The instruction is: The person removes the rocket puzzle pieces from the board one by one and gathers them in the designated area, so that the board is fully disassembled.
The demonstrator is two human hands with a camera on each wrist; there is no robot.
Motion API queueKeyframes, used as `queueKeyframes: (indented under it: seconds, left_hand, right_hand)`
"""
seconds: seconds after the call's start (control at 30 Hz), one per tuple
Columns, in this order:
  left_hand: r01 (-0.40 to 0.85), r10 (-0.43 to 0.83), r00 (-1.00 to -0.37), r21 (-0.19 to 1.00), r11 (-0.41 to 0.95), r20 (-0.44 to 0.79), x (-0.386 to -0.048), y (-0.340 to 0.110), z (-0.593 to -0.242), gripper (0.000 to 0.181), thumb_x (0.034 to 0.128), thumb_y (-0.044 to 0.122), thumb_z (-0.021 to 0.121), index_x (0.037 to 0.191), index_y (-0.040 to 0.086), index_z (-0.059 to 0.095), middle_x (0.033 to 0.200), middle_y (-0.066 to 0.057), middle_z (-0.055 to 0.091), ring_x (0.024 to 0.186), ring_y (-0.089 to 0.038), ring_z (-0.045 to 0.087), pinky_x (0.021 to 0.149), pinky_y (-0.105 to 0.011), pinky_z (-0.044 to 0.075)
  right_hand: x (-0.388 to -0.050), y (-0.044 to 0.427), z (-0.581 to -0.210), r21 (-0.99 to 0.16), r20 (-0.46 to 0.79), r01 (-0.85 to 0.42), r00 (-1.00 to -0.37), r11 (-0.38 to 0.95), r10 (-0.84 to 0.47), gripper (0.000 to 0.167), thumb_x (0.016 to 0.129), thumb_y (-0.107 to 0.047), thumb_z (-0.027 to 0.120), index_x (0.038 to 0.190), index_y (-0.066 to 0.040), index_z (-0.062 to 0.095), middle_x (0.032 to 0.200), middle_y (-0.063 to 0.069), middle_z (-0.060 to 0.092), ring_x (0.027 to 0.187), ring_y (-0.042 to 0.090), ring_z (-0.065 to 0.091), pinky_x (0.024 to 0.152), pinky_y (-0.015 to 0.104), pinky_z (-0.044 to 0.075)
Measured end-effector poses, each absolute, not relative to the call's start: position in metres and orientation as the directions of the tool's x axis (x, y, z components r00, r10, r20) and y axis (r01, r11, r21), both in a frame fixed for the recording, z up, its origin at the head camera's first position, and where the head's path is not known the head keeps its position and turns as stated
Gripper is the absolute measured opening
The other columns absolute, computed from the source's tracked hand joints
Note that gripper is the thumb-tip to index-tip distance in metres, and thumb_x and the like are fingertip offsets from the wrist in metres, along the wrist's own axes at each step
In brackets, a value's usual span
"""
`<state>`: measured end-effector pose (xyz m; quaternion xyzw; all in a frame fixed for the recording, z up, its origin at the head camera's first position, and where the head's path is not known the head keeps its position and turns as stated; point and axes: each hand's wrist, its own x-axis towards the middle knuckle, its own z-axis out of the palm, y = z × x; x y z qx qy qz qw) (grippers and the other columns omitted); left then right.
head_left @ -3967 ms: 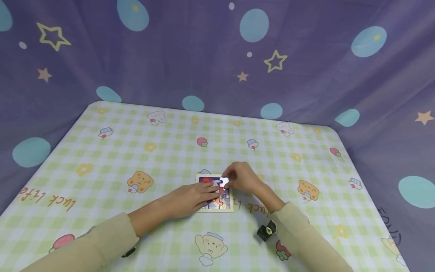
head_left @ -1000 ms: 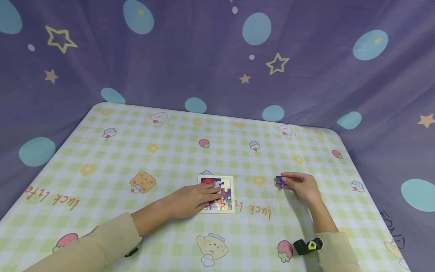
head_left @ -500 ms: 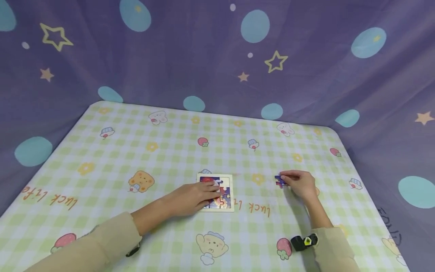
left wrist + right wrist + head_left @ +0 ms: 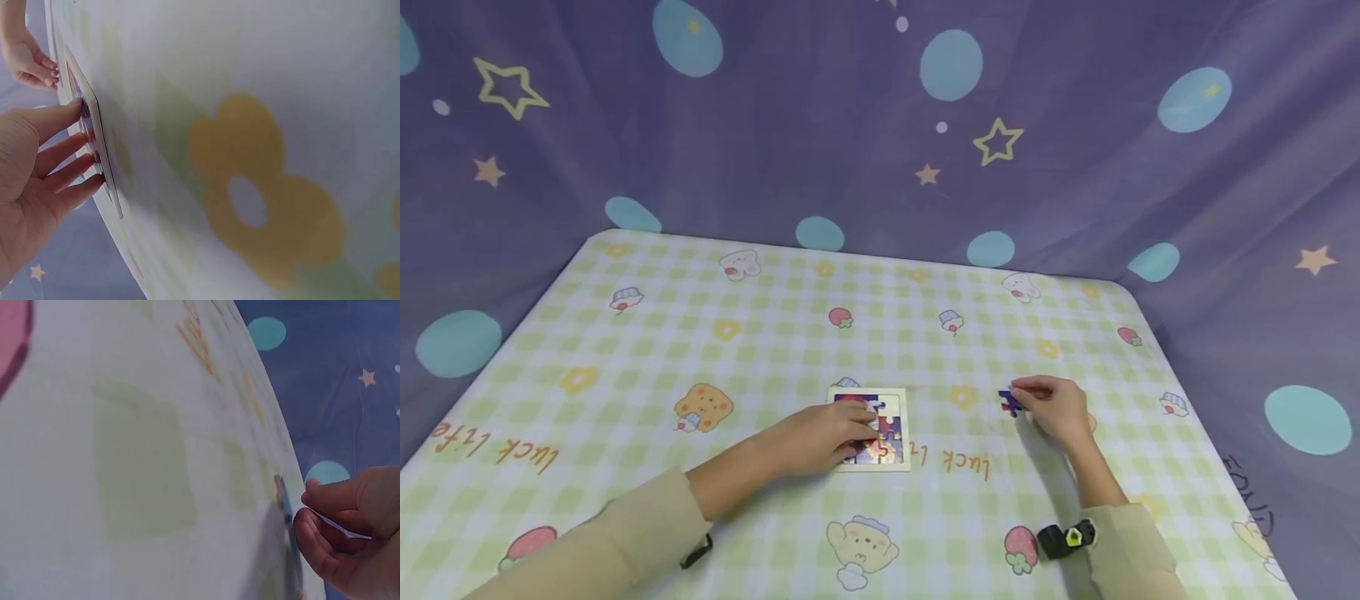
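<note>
A small framed jigsaw puzzle (image 4: 887, 450) lies flat near the middle of the table, its upper right corner showing bare white backing. Across its left part rests the left hand (image 4: 808, 437), fingers extended; in the left wrist view, the fingertips of that hand (image 4: 44, 156) touch the puzzle tray (image 4: 100, 134). Farther right, the right hand (image 4: 1060, 408) pinches at blue-and-red puzzle pieces (image 4: 1009, 403) on the tablecloth with thumb and forefinger. In the right wrist view, the right hand (image 4: 350, 525) has its fingertips by a blue piece edge (image 4: 286, 500); contact is partly hidden.
A green-and-white checked tablecloth (image 4: 775, 350) with printed cartoons covers the table. Behind and beside it hangs a purple curtain (image 4: 820, 125) with stars and blue ovals. A black wrist device (image 4: 1058, 540) is on the right forearm.
Since the oldest frame, the right hand has moved from the puzzle's upper right corner to the loose pieces at right. These have turned slightly in the last half second. The left hand stays on the puzzle.
</note>
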<state>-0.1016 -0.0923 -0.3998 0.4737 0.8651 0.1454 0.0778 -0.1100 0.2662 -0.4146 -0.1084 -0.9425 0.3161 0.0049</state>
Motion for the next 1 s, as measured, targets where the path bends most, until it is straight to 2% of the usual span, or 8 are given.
queueKeyframes:
  seconds: [0.13, 0.2, 0.33, 0.43, 0.63, 0.83, 1.0]
  left_hand:
    - [0.779, 0.825, -0.565, 0.329, 0.533, 0.001, -0.100, -0.096, -0.401, 0.032, 0.0914, 0.015, 0.063, 0.123, 0.012, 0.066, 0.135, -0.008, 0.061, 0.130, -0.027, 0.053, 0.111, -0.042, 0.044]
    - [0.768, 0.816, -0.578, 0.336, 0.545, -0.001, -0.098, -0.098, -0.402, 0.033, 0.0920, 0.017, 0.063, 0.125, 0.014, 0.065, 0.136, -0.007, 0.060, 0.133, -0.027, 0.051, 0.112, -0.042, 0.042]
    - [0.762, 0.809, -0.587, 0.349, 0.545, 0.017, -0.096, -0.102, -0.402, 0.035, 0.0920, 0.018, 0.063, 0.126, 0.014, 0.064, 0.137, -0.007, 0.059, 0.133, -0.028, 0.051, 0.111, -0.045, 0.043]
    - [0.750, 0.799, -0.601, 0.358, 0.557, 0.016, -0.093, -0.106, -0.402, 0.036, 0.0924, 0.018, 0.062, 0.128, 0.014, 0.063, 0.138, -0.008, 0.058, 0.133, -0.029, 0.050, 0.110, -0.046, 0.043]
    - [0.735, 0.788, -0.616, 0.363, 0.573, 0.003, -0.088, -0.111, -0.405, 0.037, 0.0932, 0.020, 0.060, 0.130, 0.015, 0.061, 0.142, -0.007, 0.055, 0.135, -0.028, 0.049, 0.111, -0.046, 0.043]
    - [0.731, 0.786, -0.618, 0.367, 0.576, -0.005, -0.086, -0.113, -0.407, 0.037, 0.0948, 0.021, 0.058, 0.131, 0.015, 0.060, 0.144, -0.006, 0.052, 0.136, -0.027, 0.047, 0.111, -0.045, 0.042]
    - [0.752, 0.803, -0.596, 0.361, 0.552, 0.013, -0.089, -0.114, -0.408, 0.037, 0.0952, 0.020, 0.058, 0.132, 0.015, 0.060, 0.144, -0.007, 0.052, 0.136, -0.027, 0.048, 0.110, -0.045, 0.044]
  right_hand:
    - [-0.116, 0.255, -0.413, -0.631, 0.005, 0.082, -0.994, 0.771, 0.111, 0.021, 0.089, -0.024, 0.069, 0.102, -0.009, 0.075, 0.090, 0.012, 0.076, 0.072, 0.009, 0.069, 0.068, 0.022, 0.051]
    - [-0.118, 0.247, -0.411, -0.650, 0.004, 0.055, -0.997, 0.758, 0.076, 0.021, 0.089, -0.023, 0.068, 0.104, -0.009, 0.074, 0.091, 0.012, 0.076, 0.074, 0.012, 0.070, 0.064, 0.020, 0.052]
    - [-0.122, 0.230, -0.409, -0.683, 0.003, 0.008, -1.000, 0.730, 0.013, 0.021, 0.089, -0.021, 0.068, 0.105, -0.010, 0.073, 0.093, 0.011, 0.076, 0.081, 0.020, 0.071, 0.064, 0.021, 0.055]
    - [-0.126, 0.214, -0.408, -0.715, -0.005, -0.023, -0.999, 0.699, -0.038, 0.021, 0.088, -0.021, 0.069, 0.105, -0.009, 0.073, 0.094, 0.011, 0.076, 0.083, 0.020, 0.071, 0.069, 0.024, 0.057]
    - [-0.127, 0.181, -0.408, -0.764, -0.042, -0.045, -0.992, 0.644, -0.119, 0.022, 0.088, -0.022, 0.069, 0.105, -0.008, 0.072, 0.090, 0.010, 0.075, 0.079, 0.017, 0.070, 0.071, 0.027, 0.057]
    - [-0.127, 0.153, -0.409, -0.755, -0.041, -0.084, -0.984, 0.651, -0.174, 0.019, 0.087, -0.023, 0.070, 0.102, -0.012, 0.073, 0.090, 0.005, 0.075, 0.079, 0.011, 0.066, 0.072, 0.024, 0.055]
    - [-0.125, 0.133, -0.408, -0.748, -0.042, -0.138, -0.966, 0.649, -0.254, 0.017, 0.089, -0.024, 0.069, 0.098, -0.010, 0.074, 0.086, 0.004, 0.075, 0.074, 0.008, 0.066, 0.069, 0.021, 0.054]
